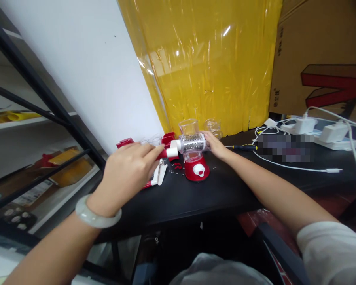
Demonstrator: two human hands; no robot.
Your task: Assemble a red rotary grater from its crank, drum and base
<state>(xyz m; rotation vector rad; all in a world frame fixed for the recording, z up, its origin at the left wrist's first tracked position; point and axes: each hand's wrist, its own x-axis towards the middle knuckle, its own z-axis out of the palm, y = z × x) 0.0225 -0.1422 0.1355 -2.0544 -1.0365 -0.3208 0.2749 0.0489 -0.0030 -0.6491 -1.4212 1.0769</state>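
Head view is showing a small red rotary grater (pixel 195 152) standing near the back of a black surface (pixel 213 194), just in front of a crinkled yellow plastic sheet (pixel 204 59). The right hand (pixel 215 145) is resting against the far end of the grater's perforated metal drum (pixel 192 142), its fingers curling around that end, seemingly to steady the light plastic body. The left hand (pixel 127 172) is reaching in from the other side, fingers pinching together near the white cap (pixel 172 152) at the drum's near end; whether they are actually gripping the cap or a red piece just behind it, I cannot tell. A pale, smooth bangle (pixel 96 215) is sitting on the left wrist.

The grater is sitting upright on a rounded red base (pixel 197 171) with a white knob on its front, and a clear, boxy feed chute (pixel 189 126) is rising from the top. The drum is looking shiny and dimpled, lying horizontal. Beside the base, a white and red handle-like part (pixel 159 176) is lying flat on the surface, with small red bits scattered just by it. Another clear plastic piece (pixel 213 126) is standing behind the right hand.

To the right, a screwdriver (pixel 243 147) with a black and yellow grip is lying near white chargers (pixel 320 130) and looping white cables. A cardboard box (pixel 320 59) is leaning behind them, and a dark metal shelf frame (pixel 47 103) is crossing the left side.
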